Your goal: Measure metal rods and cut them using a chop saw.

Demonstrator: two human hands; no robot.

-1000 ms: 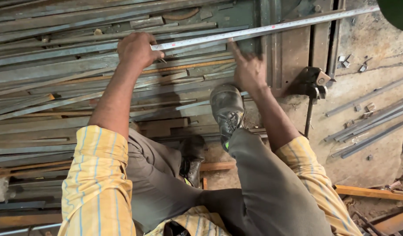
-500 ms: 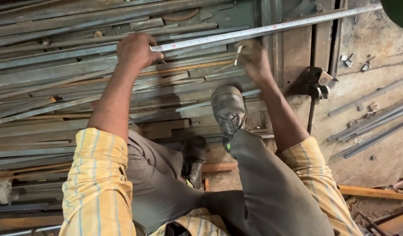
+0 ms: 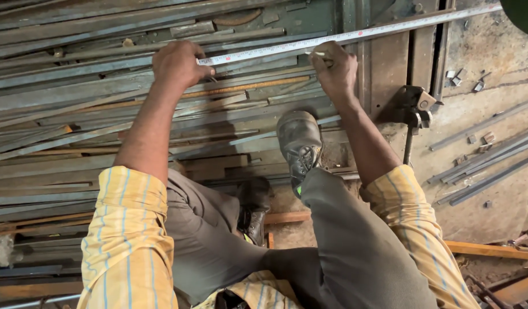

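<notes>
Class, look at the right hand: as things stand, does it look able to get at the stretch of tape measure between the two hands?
Probably yes. The right hand already rests against the tape measure, holding a small marker-like stick, and the stretch running towards the left hand lies bare on the metal bars, with nothing over it.

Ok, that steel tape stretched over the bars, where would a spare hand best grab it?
Probably the bare span of the tape measure between the left hand and right hand, pinched by its long edges from above: it lies flat, and that stretch is uncovered.
</notes>
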